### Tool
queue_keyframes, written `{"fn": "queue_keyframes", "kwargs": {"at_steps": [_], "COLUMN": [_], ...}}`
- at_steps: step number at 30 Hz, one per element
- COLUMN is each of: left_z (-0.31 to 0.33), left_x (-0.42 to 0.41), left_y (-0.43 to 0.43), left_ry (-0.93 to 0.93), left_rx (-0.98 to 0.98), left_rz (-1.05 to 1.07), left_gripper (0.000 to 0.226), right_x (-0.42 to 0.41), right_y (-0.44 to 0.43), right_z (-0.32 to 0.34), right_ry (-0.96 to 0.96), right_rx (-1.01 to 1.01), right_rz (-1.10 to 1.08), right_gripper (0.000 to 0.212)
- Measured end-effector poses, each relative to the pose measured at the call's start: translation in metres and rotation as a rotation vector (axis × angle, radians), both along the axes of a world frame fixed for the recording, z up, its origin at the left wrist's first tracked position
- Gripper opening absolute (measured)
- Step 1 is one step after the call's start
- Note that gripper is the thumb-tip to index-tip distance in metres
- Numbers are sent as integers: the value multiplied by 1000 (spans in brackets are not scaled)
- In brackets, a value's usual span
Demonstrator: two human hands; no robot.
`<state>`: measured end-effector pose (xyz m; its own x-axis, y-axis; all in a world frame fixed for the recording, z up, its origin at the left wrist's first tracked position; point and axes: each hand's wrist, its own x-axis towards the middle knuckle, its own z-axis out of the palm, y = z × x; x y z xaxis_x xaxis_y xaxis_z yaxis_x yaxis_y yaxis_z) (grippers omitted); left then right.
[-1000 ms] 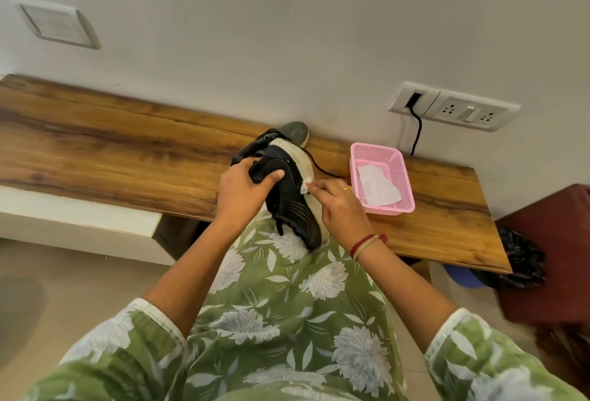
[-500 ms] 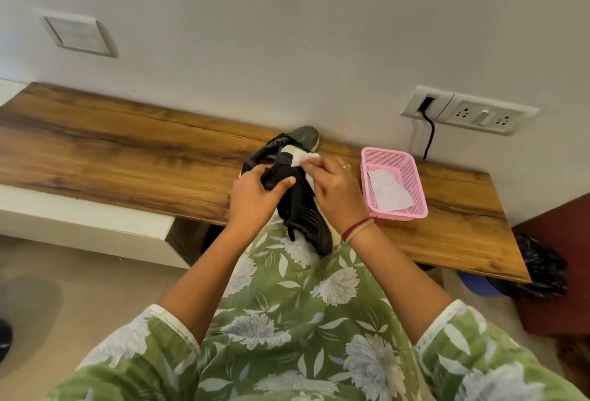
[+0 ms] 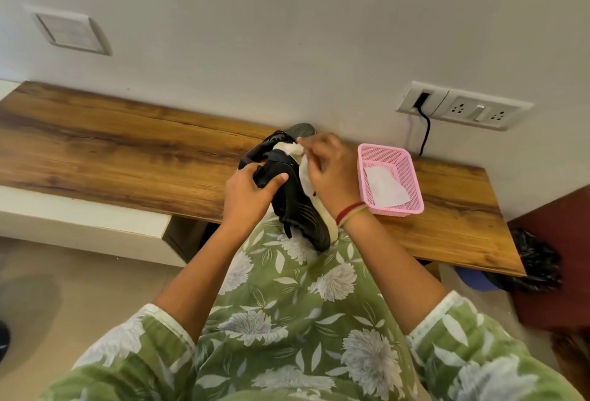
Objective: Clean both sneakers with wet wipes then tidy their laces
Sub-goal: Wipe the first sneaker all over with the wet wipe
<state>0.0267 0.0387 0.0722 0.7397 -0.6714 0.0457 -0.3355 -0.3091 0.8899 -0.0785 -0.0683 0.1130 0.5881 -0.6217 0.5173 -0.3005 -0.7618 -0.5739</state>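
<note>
Gripping a matte black sneaker (image 3: 300, 209) in the left hand (image 3: 247, 193) at the front edge of the wood-grain surface (image 3: 127, 151); pinching a crumpled white wet wipe (image 3: 291, 147) against its pale sole with the right hand (image 3: 332, 170).

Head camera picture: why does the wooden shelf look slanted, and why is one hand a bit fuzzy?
Head view: the wide-angle lens bends things, so the wooden shelf slopes; head view: the right hand holding the wet wipe is slightly smeared, probably motion blur, while the left hand gripping the black sneaker looks sharper.
</note>
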Motion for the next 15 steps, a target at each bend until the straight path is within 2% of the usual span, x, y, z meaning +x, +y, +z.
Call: {"fn": "queue_keyframes", "kwargs": {"at_steps": [6,9,13,15], "left_z": [-4,-3,-5,-8], "left_x": [0,-1,2,3], "left_y": [5,4,3,3], "left_ry": [1,2,18,36], "left_rx": [-13,-13,-10,-14], "left_rz": [-2,-3,-7,6], "left_gripper": [27,28,30,33], "right_x": [0,1,-12,-22], "right_y": [14,13,7,9], "right_z": [-32,-32,-38,-45], "right_ry": [175,115,99,129], "right_rx": [-194,-153,-183,-221], "right_rz": [19,-4,7,16], "right_gripper": [29,26,43,37]}}
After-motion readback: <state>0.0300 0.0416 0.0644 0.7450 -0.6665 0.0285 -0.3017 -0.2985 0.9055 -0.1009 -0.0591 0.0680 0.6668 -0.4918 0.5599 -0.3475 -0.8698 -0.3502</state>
